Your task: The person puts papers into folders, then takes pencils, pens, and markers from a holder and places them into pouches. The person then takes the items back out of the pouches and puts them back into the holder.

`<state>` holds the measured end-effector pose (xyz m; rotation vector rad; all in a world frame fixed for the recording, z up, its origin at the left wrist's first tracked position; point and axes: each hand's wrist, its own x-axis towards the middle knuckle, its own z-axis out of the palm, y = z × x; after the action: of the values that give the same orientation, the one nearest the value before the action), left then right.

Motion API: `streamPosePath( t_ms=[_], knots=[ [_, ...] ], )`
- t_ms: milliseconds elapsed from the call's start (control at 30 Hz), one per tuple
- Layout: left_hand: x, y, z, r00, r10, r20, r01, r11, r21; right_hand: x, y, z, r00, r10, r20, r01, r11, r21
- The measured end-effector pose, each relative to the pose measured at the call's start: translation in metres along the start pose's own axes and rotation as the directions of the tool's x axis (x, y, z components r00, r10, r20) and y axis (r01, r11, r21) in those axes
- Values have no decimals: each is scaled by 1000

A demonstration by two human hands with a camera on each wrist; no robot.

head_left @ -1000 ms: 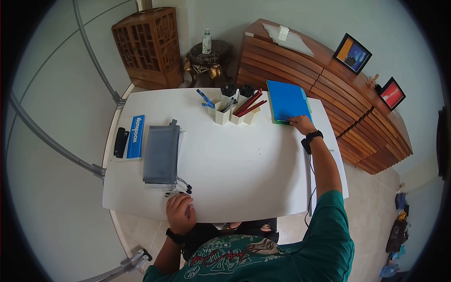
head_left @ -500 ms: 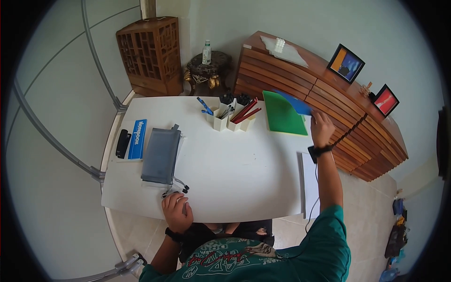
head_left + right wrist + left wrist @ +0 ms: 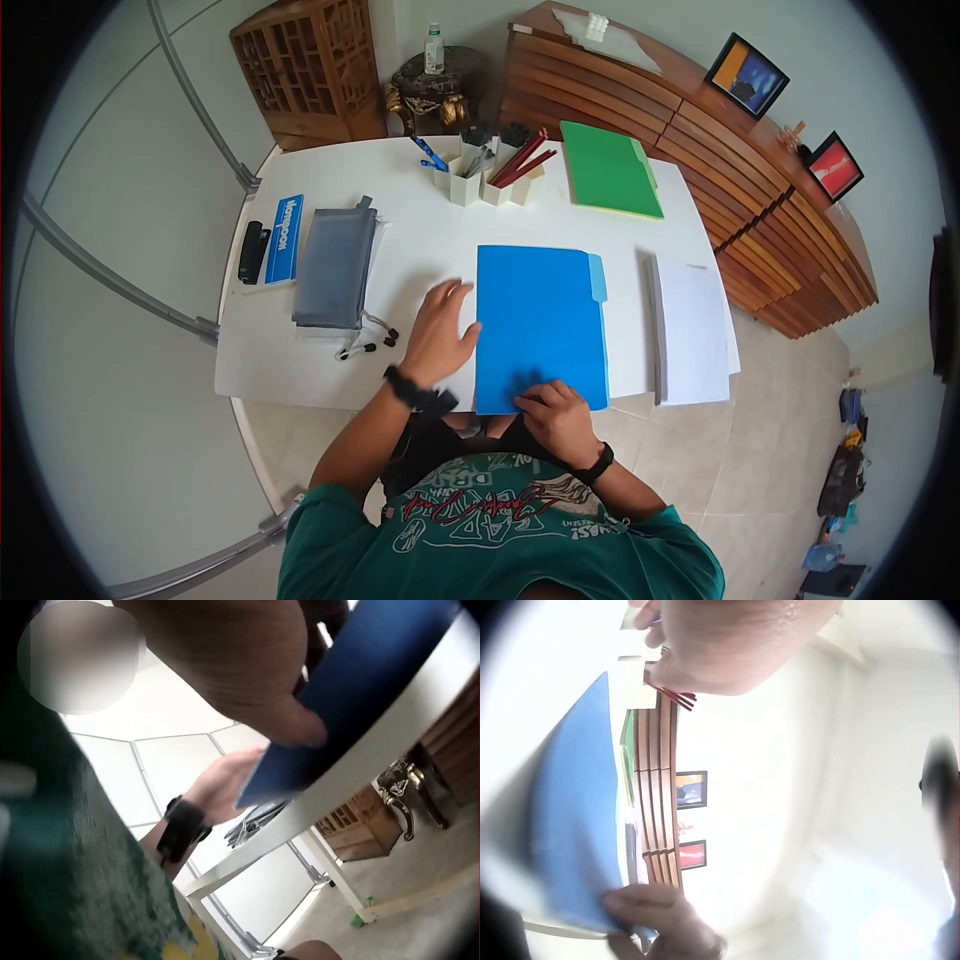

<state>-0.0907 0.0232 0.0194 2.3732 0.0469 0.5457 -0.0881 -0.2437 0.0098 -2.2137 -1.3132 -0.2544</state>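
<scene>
A blue file folder (image 3: 540,320) with a light blue tab lies before me, its near edge at the table's front. My right hand (image 3: 560,420) pinches that near edge between thumb and fingers, which the left wrist view also shows. At the folder's left side is my left hand (image 3: 438,330), fingers loosely extended and thumb tip right by the edge. It holds nothing. In the left wrist view the blue folder (image 3: 581,817) looks tilted. A green folder (image 3: 612,172) lies at the back right of the table.
To the left are a grey zip pouch (image 3: 335,268), earphones (image 3: 370,338), a blue notebook (image 3: 285,238) and a black stapler (image 3: 253,252). White pen holders (image 3: 466,186) with pens and red pencils stand at the back. A stack of white paper (image 3: 692,330) lies at right.
My right hand has brought the blue folder from atop the green folder to the table's near middle. My left hand has moved from beside the earphones rightward to the folder's left edge.
</scene>
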Motion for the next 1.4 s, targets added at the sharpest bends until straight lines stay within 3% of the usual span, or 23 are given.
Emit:
streamPosePath(
  t_ms=[33,133,267,333,367,433,467,500,533,567,633,667,733,767,833,967,1033,1067,1133,1167,1233,1400],
  knots=[
    [15,-6,7,993,-48,107,41,997,68,1,-2,3,998,25,56,-27,999,33],
    [51,-26,39,984,-84,158,47,973,225,0,0,3,996,-12,89,7,999,54],
    [79,-32,63,978,-30,208,-16,976,215,0,7,-3,990,-37,138,26,997,76],
    [88,-34,69,971,-20,239,-36,974,225,1,9,-12,978,-51,203,9,979,204],
    [89,-34,71,970,-6,242,-46,976,211,0,10,-22,980,-14,198,-47,953,298],
    [88,-35,70,972,25,233,-75,975,209,-1,22,-54,989,144,-11,-138,965,222],
    [88,-34,68,970,31,240,-80,977,198,-5,35,-68,927,328,-180,-287,933,219],
    [87,-34,67,974,44,224,-85,980,178,-11,60,-85,876,360,-323,-379,925,3],
    [86,-34,67,976,56,209,-90,983,158,-29,101,-96,785,359,-504,-454,888,-75],
    [85,-35,68,984,87,156,-111,982,155,-49,144,-110,727,384,-569,-562,809,-172],
    [83,-31,65,987,78,141,-90,993,79,-77,199,-147,623,557,-549,-781,474,-406],
    [82,-30,63,992,57,115,-59,998,12,-105,238,-153,544,631,-553,-836,348,-425],
    [83,-31,63,994,30,104,-26,999,-38,-117,258,-172,316,836,-448,-930,180,-319],
    [83,-31,62,995,-2,101,11,996,-83,-127,271,-178,321,833,-451,-929,183,-323],
    [83,-34,61,995,-9,98,18,995,-94,-137,285,-183,299,897,-324,-954,276,-116],
    [85,-43,65,997,-34,62,43,989,-142,-145,286,-184,391,834,-390,-920,347,-179],
    [85,-47,67,999,-25,42,31,988,-151,-144,287,-189,387,839,-383,-903,429,28],
    [85,-49,68,1000,-11,28,15,987,-159,-140,285,-190,389,839,-381,-902,431,28],
    [85,-51,70,1000,0,5,1,987,-160,-137,274,-190,295,898,-326,-901,375,220],
    [85,-51,71,1000,14,-21,-17,987,-163,-136,272,-186,287,900,-328,-903,369,221],
    [85,-52,71,1000,20,-6,-21,987,-161,-135,273,-179,414,835,-362,-900,436,-23],
    [86,-52,71,999,32,-16,-34,989,-143,-137,277,-158,382,829,-408,-919,386,-77]
  ],
)
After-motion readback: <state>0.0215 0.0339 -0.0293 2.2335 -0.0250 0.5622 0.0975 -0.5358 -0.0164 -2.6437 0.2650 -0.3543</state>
